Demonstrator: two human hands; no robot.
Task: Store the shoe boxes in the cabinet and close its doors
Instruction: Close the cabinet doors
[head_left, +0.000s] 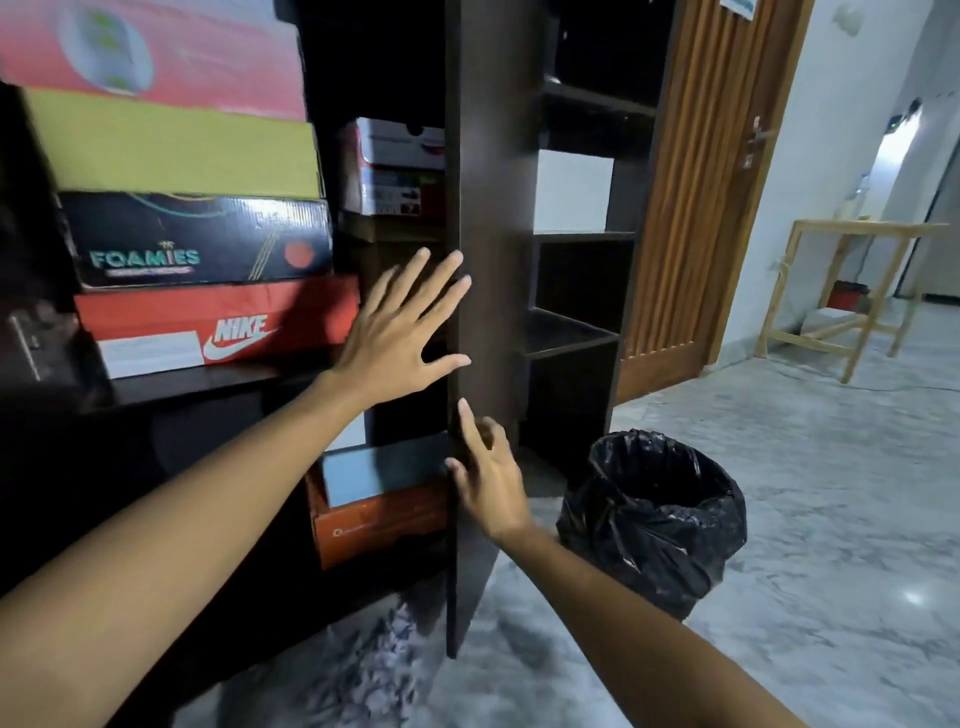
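A dark brown cabinet door (488, 208) stands edge-on in the middle, swung out toward me. My left hand (400, 332) is spread flat with its fingertips at the door's edge. Lower down, my right hand (488, 478) touches the same edge with straight fingers. On the left shelf lies a stack of shoe boxes: a pink one, a yellow one, a black FOAMIES box (202, 239) and a red Nike box (218, 322). Two more boxes (395, 166) sit deeper inside, and an orange box (379, 509) lies on the bottom shelf.
A bin with a black liner (654, 519) stands on the marble floor just right of the door. Open dark shelves (576, 322) and a slatted wooden door (696, 208) are behind it. A light wooden table (852, 291) stands at the far right.
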